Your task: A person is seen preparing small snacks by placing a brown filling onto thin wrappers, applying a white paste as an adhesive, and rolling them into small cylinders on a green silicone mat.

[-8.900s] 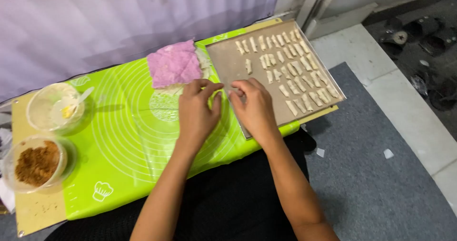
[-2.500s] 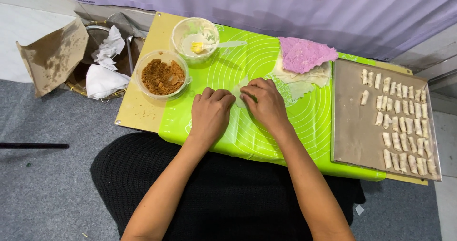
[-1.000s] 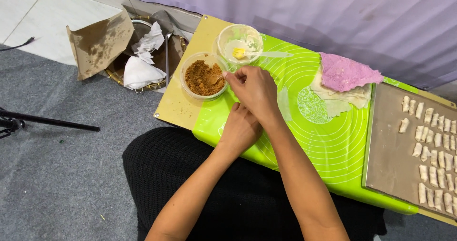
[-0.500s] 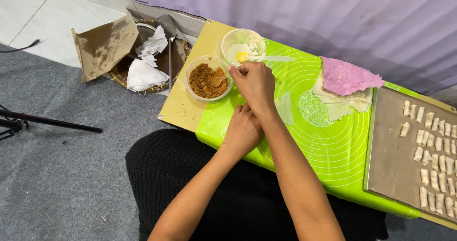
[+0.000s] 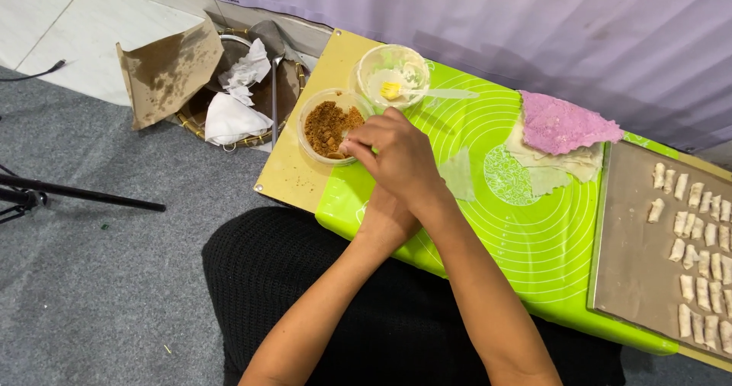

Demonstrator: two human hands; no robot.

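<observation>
My right hand point(image 5: 396, 156) reaches across to a clear bowl of brown crumbly filling point(image 5: 326, 124), its pinched fingertips at the bowl's right rim. Whether they hold anything is hidden. My left hand point(image 5: 383, 220) lies under my right forearm at the near edge of the green silicone mat point(image 5: 534, 237), mostly covered. A thin pale wrapper piece point(image 5: 460, 174) lies on the mat just right of my right hand. Behind the filling bowl stands a second clear bowl point(image 5: 393, 76) with a yellow lump and a white utensil.
A pink cloth point(image 5: 564, 121) covers a stack of wrappers point(image 5: 550, 169). A metal tray point(image 5: 637, 249) at the right holds several small rolled pieces. A yellow board point(image 5: 293, 174) lies under the mat. On the floor at the left are a basket of crumpled paper point(image 5: 232, 100), cardboard point(image 5: 164, 70) and a black tripod leg point(image 5: 76, 192).
Both hands left the tray, lay on the mat, then my right hand went left to the bowls and now dips its fingertips toward the brown filling. The view has followed to the left.
</observation>
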